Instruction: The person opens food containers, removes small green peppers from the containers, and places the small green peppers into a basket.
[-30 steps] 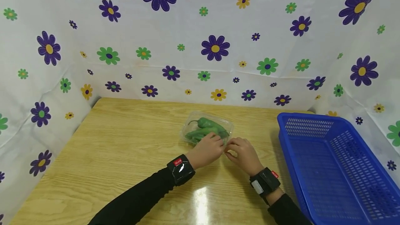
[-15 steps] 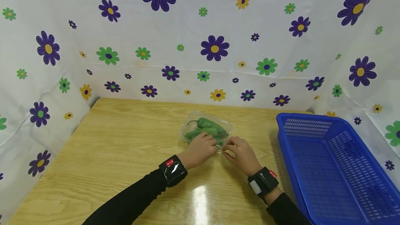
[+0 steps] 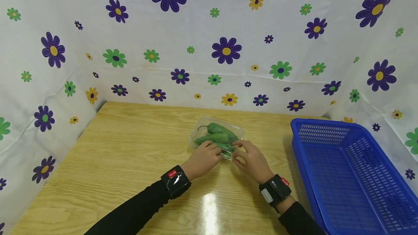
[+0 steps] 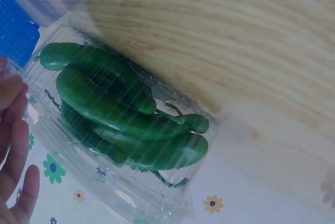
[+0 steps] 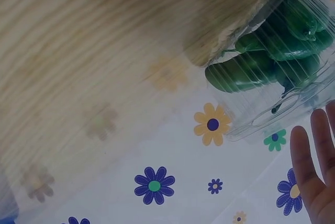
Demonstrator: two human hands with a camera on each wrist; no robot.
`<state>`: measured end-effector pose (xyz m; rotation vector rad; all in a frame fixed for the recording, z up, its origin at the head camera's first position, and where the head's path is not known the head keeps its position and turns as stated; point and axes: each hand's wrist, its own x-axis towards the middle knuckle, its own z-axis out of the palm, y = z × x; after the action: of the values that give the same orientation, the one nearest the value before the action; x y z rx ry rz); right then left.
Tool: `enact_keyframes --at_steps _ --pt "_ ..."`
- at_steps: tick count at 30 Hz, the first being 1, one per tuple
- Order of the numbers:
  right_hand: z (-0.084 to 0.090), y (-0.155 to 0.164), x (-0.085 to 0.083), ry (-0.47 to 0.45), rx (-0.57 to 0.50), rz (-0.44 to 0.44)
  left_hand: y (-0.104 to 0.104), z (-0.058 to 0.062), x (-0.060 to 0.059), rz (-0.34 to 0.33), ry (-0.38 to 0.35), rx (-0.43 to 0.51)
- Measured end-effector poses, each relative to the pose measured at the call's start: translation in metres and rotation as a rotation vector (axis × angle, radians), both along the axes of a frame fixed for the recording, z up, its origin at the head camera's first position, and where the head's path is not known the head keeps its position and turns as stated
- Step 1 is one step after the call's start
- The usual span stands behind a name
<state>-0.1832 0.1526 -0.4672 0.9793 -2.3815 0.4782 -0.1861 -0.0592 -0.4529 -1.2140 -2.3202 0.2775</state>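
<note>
On grained wood, both hands' grips (image 3: 204,157) (image 3: 251,159) curl onto a ribbed clear clamshell (image 3: 217,136) of glossy green peppers (image 3: 218,133).

Place: staged recording booth, not a lived-in room | Walls: white flower-print cloth (image 3: 209,46) hung on three sides, creased, hiding all behind | Surface: pale wood-grain counter (image 3: 130,148) boxed in by the cloth | Props: blue plastic basket (image 3: 352,177) at right, clear box of green peppers (image 3: 217,137) mid-counter
</note>
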Motion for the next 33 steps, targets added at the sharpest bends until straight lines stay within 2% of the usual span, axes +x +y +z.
enact_keyframes --at_steps 7,19,27,33 --pt "0.0 -0.003 -0.002 -0.014 0.006 -0.005 0.001 -0.001 -0.002 0.004 -0.012 0.013" --pt "0.001 -0.01 -0.003 0.037 0.04 0.022 0.002 0.003 -0.003 -0.005 0.018 0.001" --pt "0.002 -0.012 -0.003 -0.02 0.081 0.015 0.004 0.002 -0.008 -0.019 0.027 0.016" --pt "0.002 -0.013 -0.004 -0.036 0.085 0.007 0.003 0.0 -0.009 -0.02 0.062 0.046"
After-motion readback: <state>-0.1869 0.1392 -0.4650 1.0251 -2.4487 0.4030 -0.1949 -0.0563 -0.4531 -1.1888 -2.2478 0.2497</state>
